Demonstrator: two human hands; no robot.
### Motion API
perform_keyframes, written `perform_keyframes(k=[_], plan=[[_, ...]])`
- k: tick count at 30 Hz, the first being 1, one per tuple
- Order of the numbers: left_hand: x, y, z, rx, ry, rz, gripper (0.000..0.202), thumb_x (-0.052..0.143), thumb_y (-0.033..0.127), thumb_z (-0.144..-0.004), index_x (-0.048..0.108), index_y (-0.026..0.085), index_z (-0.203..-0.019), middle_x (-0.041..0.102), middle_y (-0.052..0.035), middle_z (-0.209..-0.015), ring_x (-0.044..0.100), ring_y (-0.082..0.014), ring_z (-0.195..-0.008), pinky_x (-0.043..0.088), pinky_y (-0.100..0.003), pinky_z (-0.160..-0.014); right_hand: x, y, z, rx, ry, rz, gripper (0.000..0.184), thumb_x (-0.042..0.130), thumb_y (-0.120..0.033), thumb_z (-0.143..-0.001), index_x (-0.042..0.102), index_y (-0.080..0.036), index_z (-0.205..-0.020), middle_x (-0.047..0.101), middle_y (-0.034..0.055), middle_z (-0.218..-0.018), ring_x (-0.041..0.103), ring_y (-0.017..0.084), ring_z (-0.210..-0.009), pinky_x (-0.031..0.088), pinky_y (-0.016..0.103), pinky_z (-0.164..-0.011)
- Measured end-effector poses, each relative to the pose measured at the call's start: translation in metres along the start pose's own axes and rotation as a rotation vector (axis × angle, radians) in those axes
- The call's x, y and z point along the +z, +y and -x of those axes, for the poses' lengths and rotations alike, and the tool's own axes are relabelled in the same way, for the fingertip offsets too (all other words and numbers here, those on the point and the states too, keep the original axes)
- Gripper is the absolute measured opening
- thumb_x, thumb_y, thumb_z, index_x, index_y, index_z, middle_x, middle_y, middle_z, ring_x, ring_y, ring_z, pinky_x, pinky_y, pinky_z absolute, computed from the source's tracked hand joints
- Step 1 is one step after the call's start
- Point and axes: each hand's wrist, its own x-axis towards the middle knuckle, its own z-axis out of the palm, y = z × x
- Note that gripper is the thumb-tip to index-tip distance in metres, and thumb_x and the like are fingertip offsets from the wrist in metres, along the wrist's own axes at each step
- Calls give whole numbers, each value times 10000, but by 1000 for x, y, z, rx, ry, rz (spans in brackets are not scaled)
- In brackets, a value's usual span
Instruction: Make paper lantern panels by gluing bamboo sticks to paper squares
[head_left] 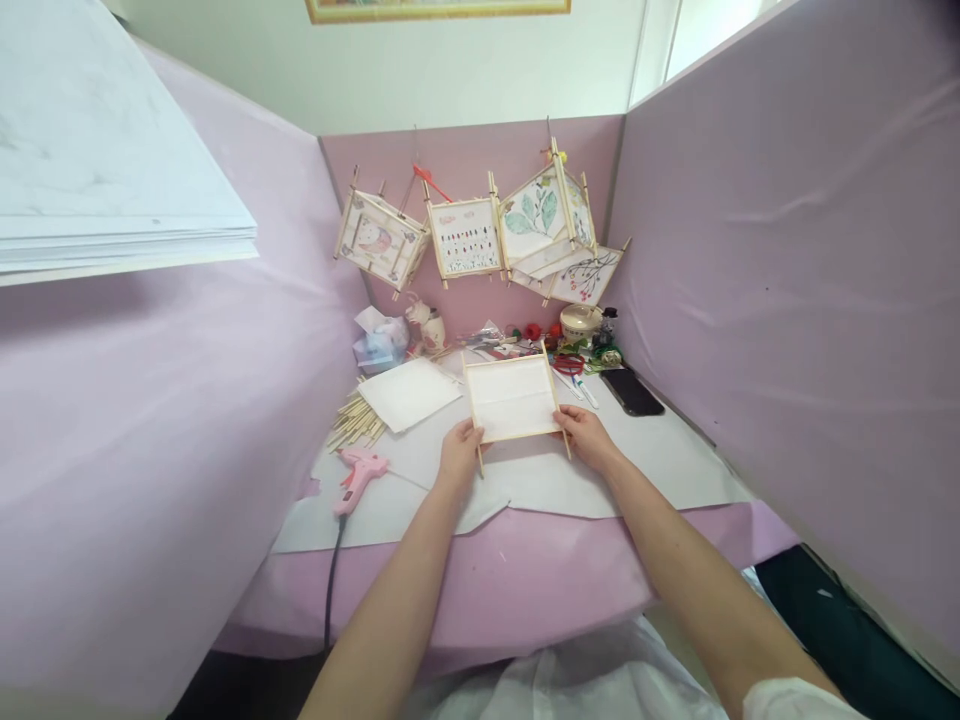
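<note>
A wooden stick frame [514,398] with white paper across it is held up over the white sheet on the table. My left hand [462,452] grips its lower left corner, fingers closed round the stick. At the lower right corner my right hand [586,436] pinches the other side stick. Stick ends stick out beyond the frame at top and bottom. To the left, a pink glue gun [360,478] lies on its side with a dark cord running off the front edge. Beyond it are a bundle of thin wooden sticks [355,420] and white paper sheets [411,392].
A black phone [632,392] and markers [585,388] lie to the right. At the back stand a lidded bowl [580,322], a tissue pack [381,342] and a small figurine [427,328]. Decorated paper lanterns [466,238] hang above. Pink panels [780,250] wall both sides.
</note>
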Motion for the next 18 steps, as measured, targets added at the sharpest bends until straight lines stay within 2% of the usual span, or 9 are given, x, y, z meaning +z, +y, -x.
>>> perform_keyframes(k=[2,5,10,13,18], plan=[[0,-1,1,1,-2,28,298,707,238,-816,655,144,-1094,757,-104,-1037,718,-212,-976,539,-390,-954,-2,1,-1,9,3,-39,253,737,-411,-707,678,-223,-866,750,46,-901,717,223,-841,613,391,-815],[-1,-3,1,-24,-17,45,337,718,226,-823,629,146,-1138,760,-119,-1010,731,-218,-944,547,-411,-943,-3,2,-2,10,18,-90,231,742,-394,-715,681,-228,-862,748,38,-900,716,209,-836,618,372,-815],[-4,-5,-2,-62,-9,49,185,724,194,-813,683,121,-978,763,-130,-944,745,-220,-870,561,-408,-927,-3,1,0,25,2,-143,264,754,-398,-729,691,-230,-922,755,39,-974,720,214,-889,605,388,-862],[-6,-3,-3,-64,8,58,132,686,167,-837,695,130,-964,762,-113,-977,740,-194,-881,553,-379,-948,-4,0,2,42,-7,-166,287,738,-411,-764,695,-231,-983,755,44,-1021,718,204,-935,580,381,-915],[-8,0,-3,-90,1,79,114,658,145,-859,699,124,-962,758,-114,-1009,735,-185,-905,540,-361,-974,-7,0,2,68,16,-172,215,784,-317,-732,716,-195,-894,768,57,-910,730,200,-844,580,372,-906]])
